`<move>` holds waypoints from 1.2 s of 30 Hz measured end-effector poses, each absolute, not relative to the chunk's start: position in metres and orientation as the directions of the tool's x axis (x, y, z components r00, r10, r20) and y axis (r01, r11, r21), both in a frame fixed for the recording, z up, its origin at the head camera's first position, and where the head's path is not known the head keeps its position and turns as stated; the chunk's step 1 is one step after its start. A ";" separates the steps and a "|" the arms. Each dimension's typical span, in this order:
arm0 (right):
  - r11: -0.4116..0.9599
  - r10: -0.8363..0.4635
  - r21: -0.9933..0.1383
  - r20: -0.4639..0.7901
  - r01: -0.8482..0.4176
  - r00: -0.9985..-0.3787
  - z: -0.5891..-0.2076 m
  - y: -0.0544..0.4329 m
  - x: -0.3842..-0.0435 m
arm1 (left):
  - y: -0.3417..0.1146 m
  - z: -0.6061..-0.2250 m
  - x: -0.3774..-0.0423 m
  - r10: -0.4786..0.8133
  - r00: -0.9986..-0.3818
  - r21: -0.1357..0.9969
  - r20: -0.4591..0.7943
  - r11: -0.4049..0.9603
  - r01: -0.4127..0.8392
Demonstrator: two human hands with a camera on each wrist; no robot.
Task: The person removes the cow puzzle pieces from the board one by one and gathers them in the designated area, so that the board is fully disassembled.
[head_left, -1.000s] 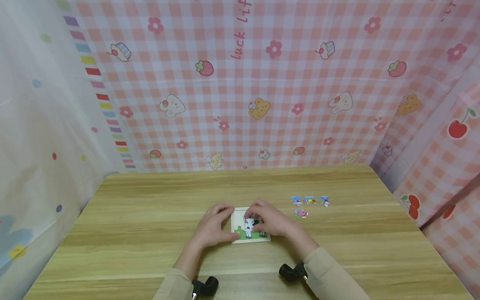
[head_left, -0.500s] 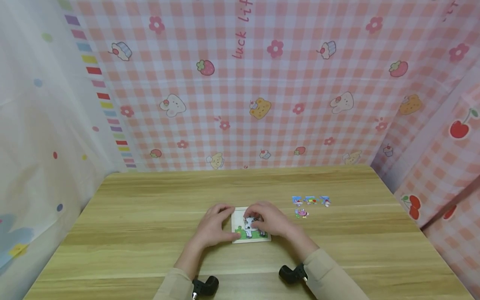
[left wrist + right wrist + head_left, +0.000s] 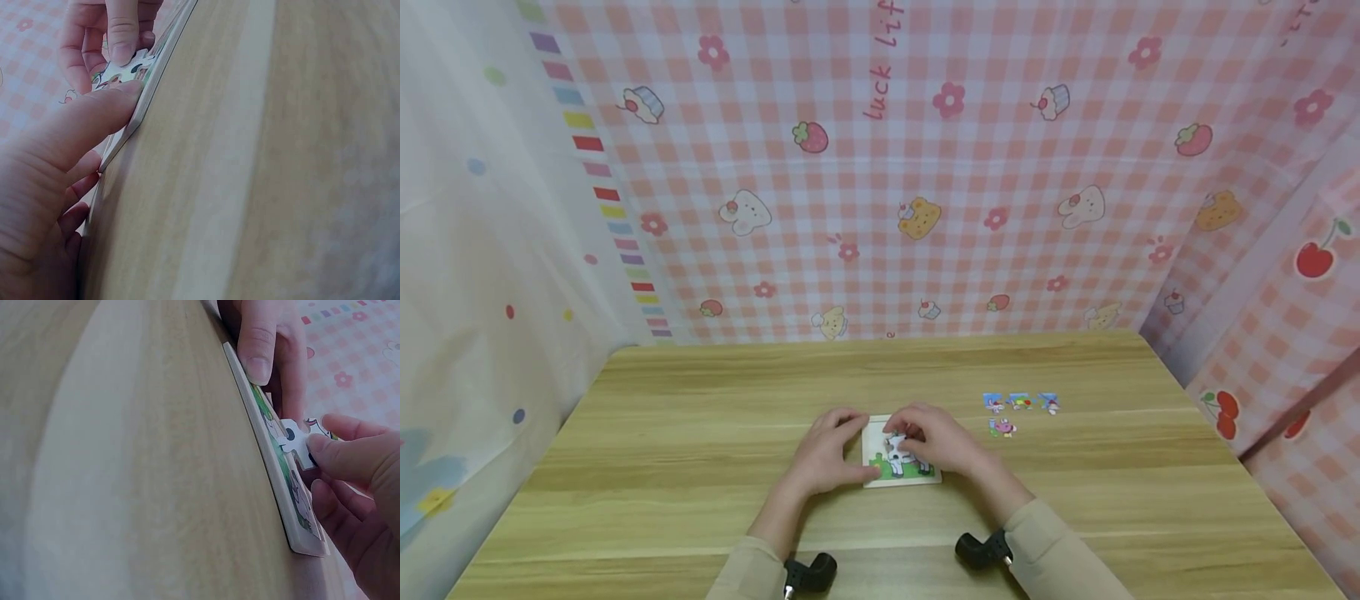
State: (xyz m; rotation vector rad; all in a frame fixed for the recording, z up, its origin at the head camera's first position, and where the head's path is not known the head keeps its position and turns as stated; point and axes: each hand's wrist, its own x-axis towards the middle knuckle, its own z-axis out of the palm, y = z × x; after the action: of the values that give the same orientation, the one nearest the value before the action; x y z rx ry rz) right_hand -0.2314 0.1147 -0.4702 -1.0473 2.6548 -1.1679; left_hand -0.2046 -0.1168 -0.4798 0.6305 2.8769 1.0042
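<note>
A small wooden puzzle tray (image 3: pixel 875 432) lies on the table in the head view, with green-bottomed pieces (image 3: pixel 877 463) along its near side. My left hand (image 3: pixel 823 457) grips the tray's left side, the thumb (image 3: pixel 112 109) at the near corner and the fingers along the edge. Above the tray, my right hand (image 3: pixel 943 440) pinches a white puzzle piece with dark cow spots (image 3: pixel 299 442) between thumb and fingers. In the right wrist view this piece sits tilted over the placed ones. The fingers hide part of the tray's right side.
Several loose puzzle pieces (image 3: pixel 1020 402) lie behind and to the right of the tray, one pink-patterned piece (image 3: pixel 1002 427) nearer than the others. Black wrist mounts (image 3: pixel 811 573) hang by both sleeves. A checked curtain (image 3: pixel 880 275) stands behind the wooden table (image 3: pixel 700 467).
My right hand has shifted slightly left over the tray, and the white piece has moved with it. The left hand and the loose pieces have stayed in place.
</note>
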 end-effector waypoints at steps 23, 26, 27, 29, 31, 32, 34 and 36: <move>0.406 -0.465 -0.808 0.219 -0.426 -0.858 -0.473 0.143 -0.227 | -0.116 -0.481 -0.205 0.376 -0.922 0.598 0.091 0.720 0.352; 0.393 -0.448 -0.812 0.240 -0.431 -0.861 -0.473 0.152 -0.226 | -0.116 -0.481 -0.205 0.375 -0.923 0.593 0.089 0.725 0.351; 0.391 -0.443 -0.812 0.247 -0.434 -0.862 -0.474 0.155 -0.226 | -0.116 -0.481 -0.205 0.375 -0.923 0.591 0.088 0.726 0.352; 0.398 -0.432 -0.804 0.260 -0.441 -0.864 -0.474 0.161 -0.226 | -0.116 -0.481 -0.206 0.375 -0.923 0.587 0.088 0.729 0.352; 0.401 -0.421 -0.802 0.268 -0.442 -0.867 -0.475 0.167 -0.227 | -0.116 -0.482 -0.206 0.375 -0.923 0.586 0.089 0.730 0.353; 0.401 -0.415 -0.805 0.266 -0.438 -0.870 -0.475 0.171 -0.227 | -0.116 -0.482 -0.206 0.375 -0.923 0.586 0.090 0.730 0.353; 0.410 -0.399 -0.808 0.258 -0.423 -0.880 -0.475 0.178 -0.227 | -0.116 -0.483 -0.206 0.374 -0.923 0.584 0.091 0.730 0.354; 0.409 -0.386 -0.814 0.255 -0.412 -0.887 -0.475 0.185 -0.226 | -0.117 -0.483 -0.206 0.374 -0.923 0.583 0.093 0.730 0.355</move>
State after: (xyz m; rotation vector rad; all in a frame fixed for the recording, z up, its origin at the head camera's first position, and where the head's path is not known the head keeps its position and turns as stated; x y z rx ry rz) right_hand -0.2263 0.1851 -0.4747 -0.7532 2.6597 -1.5493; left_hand -0.2062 -0.1166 -0.4831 0.6097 2.8930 0.9655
